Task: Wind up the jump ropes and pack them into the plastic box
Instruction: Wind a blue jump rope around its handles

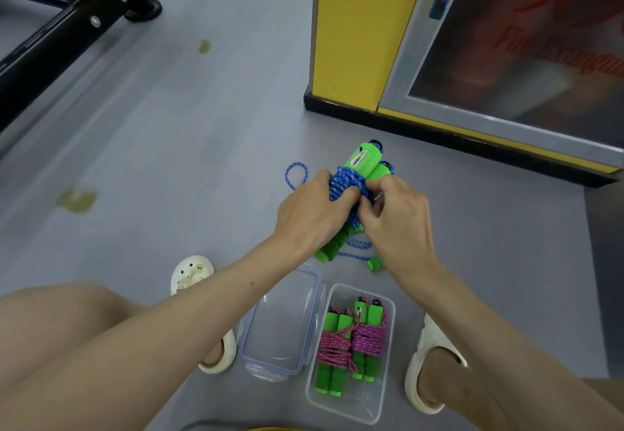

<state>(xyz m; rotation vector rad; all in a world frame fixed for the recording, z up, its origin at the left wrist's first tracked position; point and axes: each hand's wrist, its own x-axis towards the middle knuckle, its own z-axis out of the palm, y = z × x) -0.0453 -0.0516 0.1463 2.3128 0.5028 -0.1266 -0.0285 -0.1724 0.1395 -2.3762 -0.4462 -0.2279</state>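
Note:
A jump rope with green handles [363,160] and a blue cord [347,182] is held above the grey floor. My left hand [312,211] grips the bundle where the cord is wound round the handles. My right hand [395,214] pinches the blue cord against the coil. A loose loop of cord [296,174] sticks out to the left, and more cord hangs below with a small green end piece [375,264]. The clear plastic box [380,393] on the floor holds two wound ropes with pink cord [351,341].
The box's clear lid [282,322] lies beside it on the left. My feet in white slippers [427,368] flank the box. A yellow pillar [354,32] and a glass-fronted cabinet stand behind. A black metal frame [67,25] is at the far left.

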